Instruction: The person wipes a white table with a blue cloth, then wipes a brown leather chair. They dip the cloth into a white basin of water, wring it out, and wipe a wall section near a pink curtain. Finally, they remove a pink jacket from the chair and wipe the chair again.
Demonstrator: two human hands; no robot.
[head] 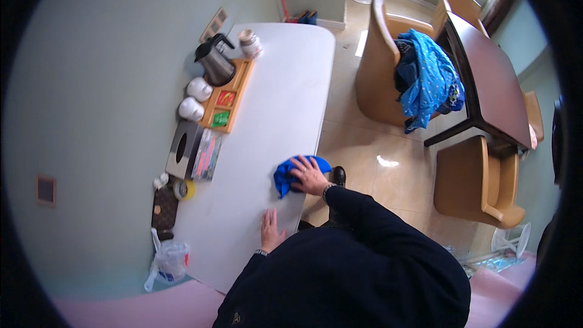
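Note:
My right hand (311,178) rests on a crumpled blue cloth (283,176) at the right edge of a long white table (273,95). Its fingers spread over the cloth and press it to the tabletop, and a ring shows on one of them. Part of the cloth is hidden beneath the palm. Closer to my body, my left hand (272,233) lies flat on the bare white surface, thumb held out, with nothing in it.
Along the wall stand a jar (250,44), a steel kettle (217,63) on a wooden tray (241,82), two white cups (195,100), a tissue box (184,148), a tape roll (183,189), a brown patterned bag (165,207) and a plastic bag (171,262). An armchair (375,82) holds blue clothing (426,77).

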